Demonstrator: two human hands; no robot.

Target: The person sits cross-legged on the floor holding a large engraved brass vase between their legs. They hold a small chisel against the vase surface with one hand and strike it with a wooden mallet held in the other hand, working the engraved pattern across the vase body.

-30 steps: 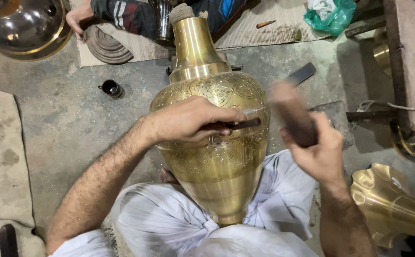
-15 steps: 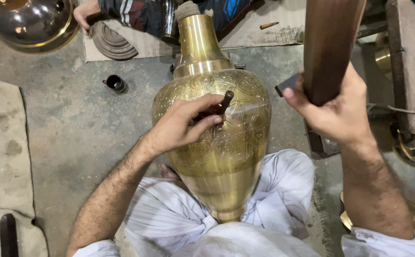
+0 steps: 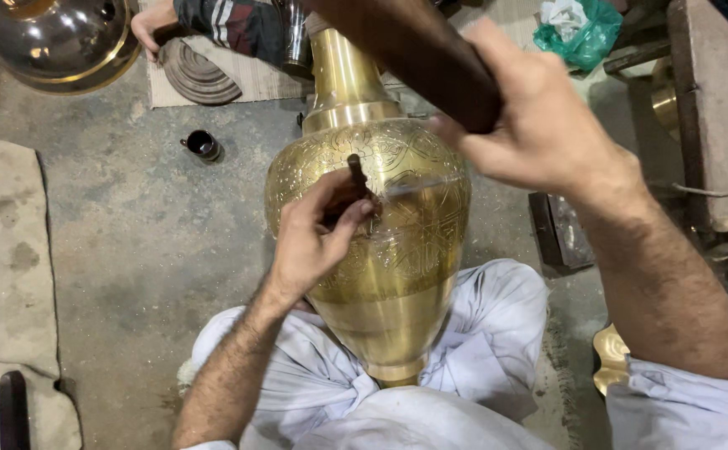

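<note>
Brass vase getting chiselled, held between the knees

Closest to the camera, the big engraved brass vase (image 3: 381, 242) lies tilted across the person's lap, base wedged between the white-clothed legs, neck pointing away over the concrete floor (image 3: 130, 242). The left hand (image 3: 310, 237) rests on the vase's belly, fingers pinched tight around a small dark chisel (image 3: 356, 179) with its tip against the engraved band. The right hand (image 3: 531, 125) is up above the vase's shoulder, fist wrapped around a thick dark wooden mallet (image 3: 414, 54). Further out: a little dark cup (image 3: 203, 144) on the floor left of the neck, a shiny metal bowl (image 3: 55, 42) at the far-left corner, a green bag (image 3: 585, 33) far right, and another person's hand (image 3: 151, 21) on a mat.
</note>
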